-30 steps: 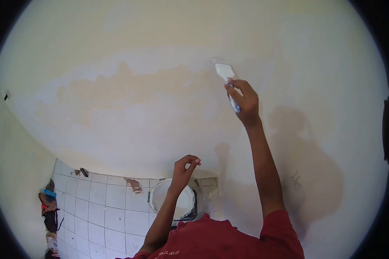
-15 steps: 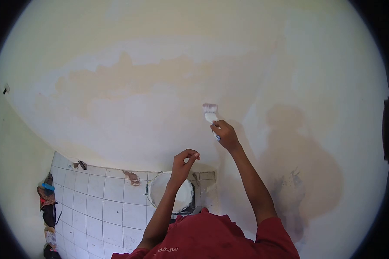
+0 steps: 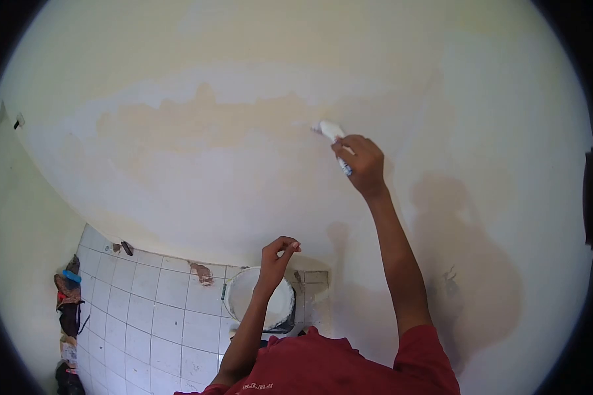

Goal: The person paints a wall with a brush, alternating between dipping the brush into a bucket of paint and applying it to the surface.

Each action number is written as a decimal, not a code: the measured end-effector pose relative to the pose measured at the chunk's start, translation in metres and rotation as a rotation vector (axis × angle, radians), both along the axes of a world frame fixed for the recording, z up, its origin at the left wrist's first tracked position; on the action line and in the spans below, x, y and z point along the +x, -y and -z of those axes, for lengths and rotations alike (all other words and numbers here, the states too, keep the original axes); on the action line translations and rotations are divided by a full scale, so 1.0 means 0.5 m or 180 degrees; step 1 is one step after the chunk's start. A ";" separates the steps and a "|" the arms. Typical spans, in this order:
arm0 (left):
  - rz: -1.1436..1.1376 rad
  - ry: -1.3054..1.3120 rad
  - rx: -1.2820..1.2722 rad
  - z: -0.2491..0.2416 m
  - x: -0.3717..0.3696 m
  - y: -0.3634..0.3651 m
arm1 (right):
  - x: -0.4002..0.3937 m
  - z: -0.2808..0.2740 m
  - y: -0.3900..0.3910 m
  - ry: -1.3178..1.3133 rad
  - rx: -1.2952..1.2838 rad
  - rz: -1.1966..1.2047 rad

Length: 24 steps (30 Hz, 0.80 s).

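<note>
In my right hand (image 3: 364, 161) is a paintbrush (image 3: 332, 129), gripped by its handle. Its bristles press against the wall (image 3: 244, 178), at the right end of a beige unpainted-looking patch (image 3: 237, 118) bordered by whiter wet-looking paint. My left hand (image 3: 275, 260) hovers lower down with fingers curled and thumb drawn in to them; no object shows in it. Below and partly behind the left forearm stands a bucket (image 3: 282, 299) of white paint, its rim smeared.
White floor tiles (image 3: 168, 309) with stains run along the foot of the wall. Bags and cloths (image 3: 69, 296) lie by the left wall. A small dark object (image 3: 127, 249) sits at the floor's edge. A dark fixture (image 3: 592, 197) is at far right.
My right hand has moved up and slightly right, and the brush has tilted leftward with its bristles now on the beige patch's edge. My left hand has dropped slightly.
</note>
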State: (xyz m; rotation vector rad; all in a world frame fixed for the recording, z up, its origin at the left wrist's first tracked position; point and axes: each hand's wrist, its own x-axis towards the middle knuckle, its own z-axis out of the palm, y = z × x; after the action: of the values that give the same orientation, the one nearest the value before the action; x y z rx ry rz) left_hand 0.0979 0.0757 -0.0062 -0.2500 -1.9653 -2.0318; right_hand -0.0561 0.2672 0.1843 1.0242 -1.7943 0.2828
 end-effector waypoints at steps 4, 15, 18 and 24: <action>-0.0085 0.0083 0.0143 0.006 0.009 0.012 | 0.017 -0.028 0.016 -0.0670 -0.0465 -0.0110; -0.0043 0.0035 0.0357 0.004 -0.012 0.028 | 0.037 0.082 0.029 0.0631 -0.0252 -0.0251; 0.0095 0.0109 0.0507 0.000 -0.018 0.030 | 0.041 0.051 0.030 0.0698 -0.0196 -0.0348; 0.0049 0.0055 0.0356 -0.013 -0.027 0.031 | 0.009 -0.037 0.043 -0.0266 -0.0227 -0.0255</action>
State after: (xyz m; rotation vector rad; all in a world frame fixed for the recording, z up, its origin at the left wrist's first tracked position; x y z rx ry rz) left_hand 0.0847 0.0600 0.0005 -0.2239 -1.8575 -2.1518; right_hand -0.0516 0.2456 0.2028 1.0439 -1.6594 0.3460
